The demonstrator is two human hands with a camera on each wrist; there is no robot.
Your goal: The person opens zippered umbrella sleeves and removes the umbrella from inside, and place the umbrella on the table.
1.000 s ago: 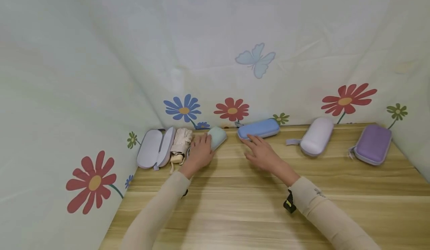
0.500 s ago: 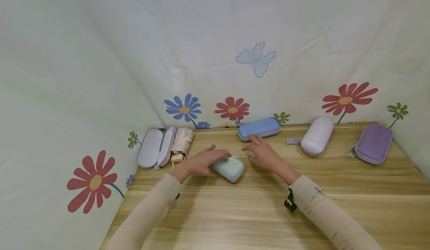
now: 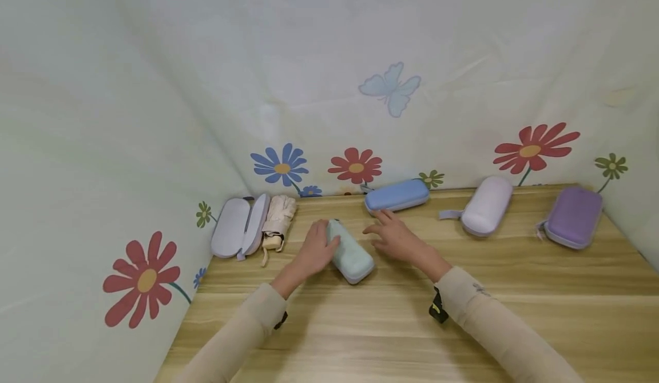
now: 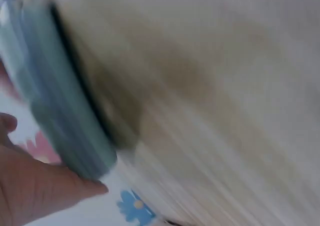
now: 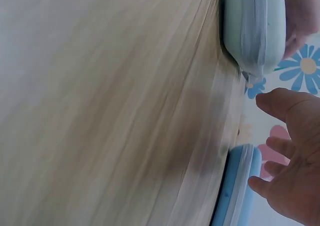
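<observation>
In the head view a mint-green hard zip case [image 3: 352,257] lies aslant on the wooden table in front of me. My left hand [image 3: 314,251] grips its far left part, thumb over the top and fingers along the far side. The left wrist view shows the case's zipped edge [image 4: 57,81] beside the thumb, blurred. My right hand [image 3: 399,239] hovers to the right of it, fingers loosely spread and holding nothing. Its fingertips are right at the front edge of a blue hard zip case [image 3: 396,196] by the back wall.
At the left, an opened lilac zip case [image 3: 231,228] stands beside a folded beige umbrella [image 3: 278,220]. A pale lilac case [image 3: 487,206] and a purple case [image 3: 574,217] lie at the right. A flower-printed cloth [image 3: 319,86] walls the table [image 3: 360,337].
My left hand has brought the mint-green case from beside the umbrella toward the table's middle and turned it, then shifted its hold. The right hand has barely moved beside the blue case.
</observation>
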